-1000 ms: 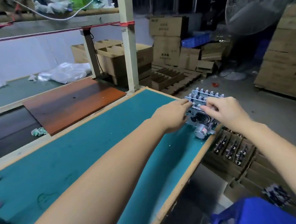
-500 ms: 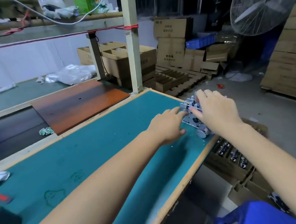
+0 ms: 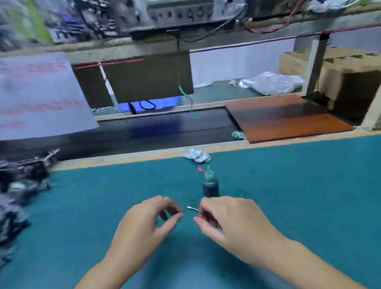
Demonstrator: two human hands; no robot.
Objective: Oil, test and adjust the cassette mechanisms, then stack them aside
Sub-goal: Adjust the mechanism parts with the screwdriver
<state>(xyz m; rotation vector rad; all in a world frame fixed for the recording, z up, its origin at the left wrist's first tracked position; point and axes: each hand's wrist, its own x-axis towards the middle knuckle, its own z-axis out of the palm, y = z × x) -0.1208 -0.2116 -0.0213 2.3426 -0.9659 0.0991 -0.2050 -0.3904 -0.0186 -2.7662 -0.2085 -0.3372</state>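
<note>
Centre frame, over teal counter [image 3: 308, 202]: left hand [image 3: 144, 229] curled, empty; right hand [image 3: 230, 222] pinches thin swab [image 3: 192, 208]. Blurred cassette mechanisms [image 3: 6, 187] at left look rigid, fiddly, delicate; grip by frame edges.

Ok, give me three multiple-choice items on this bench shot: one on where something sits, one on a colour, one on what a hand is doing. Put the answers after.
1. Where does the small dark bottle stand?
A. on the brown board
B. on the mat just beyond the right hand
C. on the upper shelf

2. What colour is the mat on the bench?
A. teal
B. red
C. white

3. What is the right hand doing?
A. lying flat and open on the mat
B. gripping the bottle
C. pinching a thin white-tipped stick

Answers:
1 B: the bottle stands upright on the mat just past the right hand's fingers.
2 A: the mat is teal all across the bench.
3 C: the stick pokes out from the curled fingers toward the left hand, whose fingers are curled and seem to hold nothing.
</note>
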